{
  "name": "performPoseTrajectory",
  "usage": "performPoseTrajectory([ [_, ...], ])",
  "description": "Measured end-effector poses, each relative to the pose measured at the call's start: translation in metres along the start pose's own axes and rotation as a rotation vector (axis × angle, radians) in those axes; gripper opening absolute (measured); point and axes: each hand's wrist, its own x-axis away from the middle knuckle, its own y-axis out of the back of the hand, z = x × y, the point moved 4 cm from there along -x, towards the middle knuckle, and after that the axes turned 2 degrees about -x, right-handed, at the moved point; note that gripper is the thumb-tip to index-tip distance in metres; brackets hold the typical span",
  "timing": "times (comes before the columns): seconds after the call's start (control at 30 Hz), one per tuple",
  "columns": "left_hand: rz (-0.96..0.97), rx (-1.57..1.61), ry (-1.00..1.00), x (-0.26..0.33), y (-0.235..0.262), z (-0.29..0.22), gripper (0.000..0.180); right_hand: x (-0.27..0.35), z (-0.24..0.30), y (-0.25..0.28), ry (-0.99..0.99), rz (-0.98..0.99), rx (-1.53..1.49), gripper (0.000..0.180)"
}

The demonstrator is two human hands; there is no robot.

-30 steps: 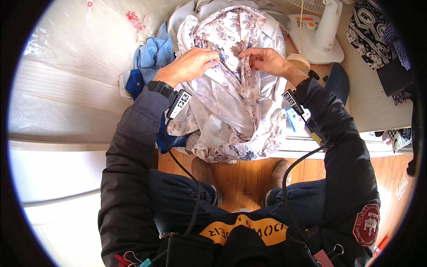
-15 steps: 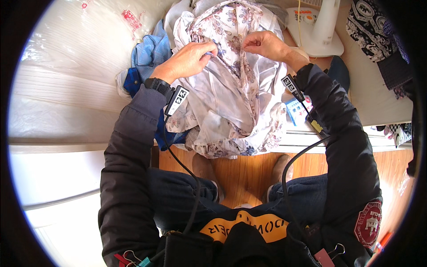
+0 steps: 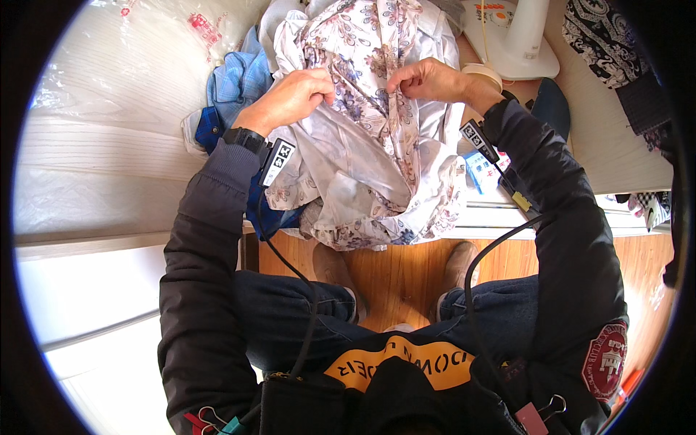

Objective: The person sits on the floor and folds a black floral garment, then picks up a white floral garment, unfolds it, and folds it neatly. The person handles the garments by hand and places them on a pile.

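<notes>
A thin, pale shirt with a purple and brown floral print (image 3: pixel 362 61) lies spread over a heap of clothes in front of me. My left hand (image 3: pixel 286 100) is closed at the left side of its front, with fingertips pinching the fabric. On the other side, my right hand (image 3: pixel 429 80) pinches the shirt's front edge between thumb and bent fingers. Between my hands the printed cloth lies in loose folds, its lower hem hanging over the near edge. The fingertips of my left hand are partly hidden.
Blue checked cloth (image 3: pixel 243 83) bunches out at the heap's left, beside clear plastic wrapping (image 3: pixel 156 47). A white stand with a round-cornered base (image 3: pixel 525 61), a dark cap (image 3: pixel 551 109) and a blue-white packet (image 3: pixel 482 172) are at right. Patterned dark cloth (image 3: pixel 602 43) hangs far right.
My left hand has shifted left, widening the gap between my hands. My right hand has moved slightly left and nearer. More of the printed front shows between them.
</notes>
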Motion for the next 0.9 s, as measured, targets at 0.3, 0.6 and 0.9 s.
performPoseTrajectory([
  [0.3,0.076,-0.159,0.011,0.004,-0.006,-0.006,0.029,0.000,0.002,-0.001,-0.055,0.003,-0.037,0.023],
  [0.6,0.053,-0.247,-0.150,0.008,-0.040,-0.033,0.033,0.001,-0.005,-0.007,-0.035,0.112,-0.177,0.026],
  [0.9,-0.001,0.064,-0.083,-0.002,-0.038,-0.030,0.019,0.001,0.009,-0.009,0.051,0.039,-0.209,0.019],
])
